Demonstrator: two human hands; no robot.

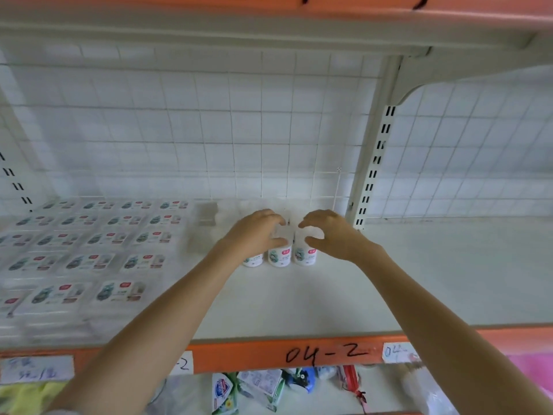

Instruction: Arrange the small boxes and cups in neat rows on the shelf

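Observation:
Three small white cups with green and red labels stand side by side on the white shelf (pixel 299 304): the left cup (pixel 253 260), the middle cup (pixel 280 257) and the right cup (pixel 305 256). My left hand (pixel 254 233) curls over the tops of the left and middle cups, thumb in front and fingers behind. My right hand (pixel 335 235) curls round the top of the right cup from the right side. More pale cups behind them are blurred. Flat small boxes (pixel 89 262) with the same label lie in several rows on the left.
A wire grid backs the shelf. A slotted white upright (pixel 372 163) stands just right of my right hand, with bare shelf beyond it. The orange front rail (pixel 269 356) carries handwritten labels. Packets (pixel 260 387) lie on the shelf below. Another shelf hangs overhead.

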